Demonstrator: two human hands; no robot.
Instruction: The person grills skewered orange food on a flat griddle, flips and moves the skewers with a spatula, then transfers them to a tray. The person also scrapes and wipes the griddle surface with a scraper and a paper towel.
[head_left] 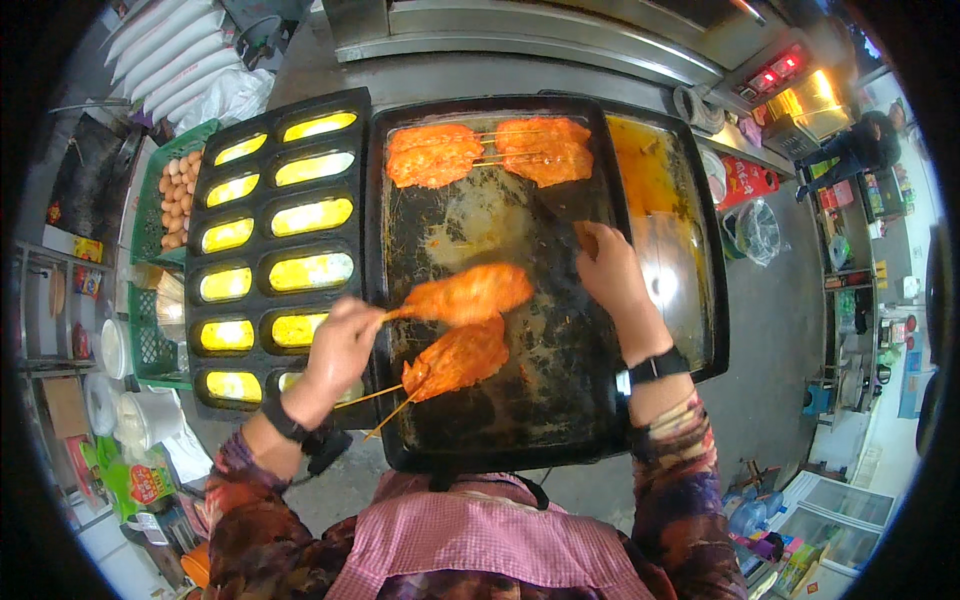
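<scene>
My left hand (345,345) is closed in a pinch on the stick end of a meat skewer (470,293), a flat orange-red marinated piece that looks blurred by motion. Beneath and partly overlapped by it, more skewered meat (460,360) rests on the dark baking tray (520,420), its thin sticks poking past the near left rim. Over the tray's right side, my right hand (608,265) has its fingers curled together; whether anything is between them I cannot make out. Further meat skewers (540,150) lie along the tray's far end with their sticks overlapping.
Left of the tray sits a black mold pan (258,250) with oval wells holding yellow filling. A green crate (147,220) of eggs (177,195) stands beyond it. On the right, a second tray (700,300) carries orange liquid. A person (875,140) is at far right.
</scene>
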